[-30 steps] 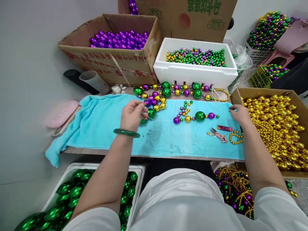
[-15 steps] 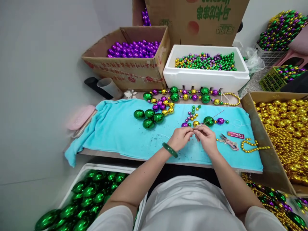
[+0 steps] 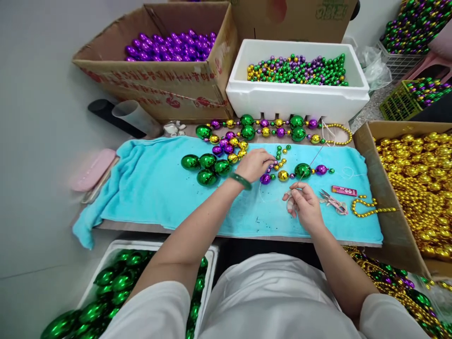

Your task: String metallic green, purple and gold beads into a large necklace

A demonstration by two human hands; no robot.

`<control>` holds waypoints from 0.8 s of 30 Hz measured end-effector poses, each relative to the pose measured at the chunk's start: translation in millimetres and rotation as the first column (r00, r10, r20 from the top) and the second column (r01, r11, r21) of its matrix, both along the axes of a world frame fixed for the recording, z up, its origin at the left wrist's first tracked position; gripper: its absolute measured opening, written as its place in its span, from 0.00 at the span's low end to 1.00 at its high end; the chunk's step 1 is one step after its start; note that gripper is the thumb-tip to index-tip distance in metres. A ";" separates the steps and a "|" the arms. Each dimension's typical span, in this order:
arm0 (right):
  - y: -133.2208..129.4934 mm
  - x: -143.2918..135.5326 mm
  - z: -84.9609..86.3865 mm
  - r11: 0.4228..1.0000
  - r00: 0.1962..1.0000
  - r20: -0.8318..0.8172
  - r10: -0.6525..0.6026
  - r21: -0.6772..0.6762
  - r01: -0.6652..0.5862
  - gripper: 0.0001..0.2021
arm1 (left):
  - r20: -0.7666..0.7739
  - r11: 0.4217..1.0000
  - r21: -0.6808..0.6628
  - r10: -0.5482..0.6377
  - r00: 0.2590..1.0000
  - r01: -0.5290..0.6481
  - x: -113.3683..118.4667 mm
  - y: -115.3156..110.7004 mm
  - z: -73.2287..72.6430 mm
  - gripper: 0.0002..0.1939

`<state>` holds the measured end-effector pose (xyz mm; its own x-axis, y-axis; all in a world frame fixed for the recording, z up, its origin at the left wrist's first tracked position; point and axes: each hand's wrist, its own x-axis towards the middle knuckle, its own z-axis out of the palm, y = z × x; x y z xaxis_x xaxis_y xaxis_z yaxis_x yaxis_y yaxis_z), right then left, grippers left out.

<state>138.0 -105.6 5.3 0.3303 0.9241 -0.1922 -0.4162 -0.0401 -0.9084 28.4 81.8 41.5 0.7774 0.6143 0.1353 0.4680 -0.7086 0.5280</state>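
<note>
The left hand (image 3: 254, 165) has moved from the right hand (image 3: 302, 201) to the small beads (image 3: 281, 165), its grip unclear; nearer the counter's (image 3: 134, 227) front edge, the right hand pinches a needle (image 3: 317, 155).

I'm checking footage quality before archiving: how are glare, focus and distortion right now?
Head view: bright glints on the green beads at lower left and gold beads at right; head view: left hand and right hand fairly sharp, pink case smeared at its left edge; head view: cardboard box at upper left looks stretched.
</note>
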 end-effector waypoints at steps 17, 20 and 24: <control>-16.2 18.6 -1.8 0.991 0.995 0.080 -0.054 -0.119 0.063 0.10 | 0.341 0.553 -0.832 0.452 0.825 0.041 48.4 -0.9 -2.3 0.05; -16.6 14.5 -0.4 0.988 0.992 0.125 -0.034 -0.144 0.053 0.10 | 0.364 0.243 -0.931 0.598 0.714 0.271 25.2 -9.6 12.2 0.06; -15.1 8.2 2.3 0.988 0.987 0.160 0.000 -0.154 0.025 0.10 | 0.360 0.182 -0.927 0.670 0.649 0.327 6.5 -15.4 19.9 0.06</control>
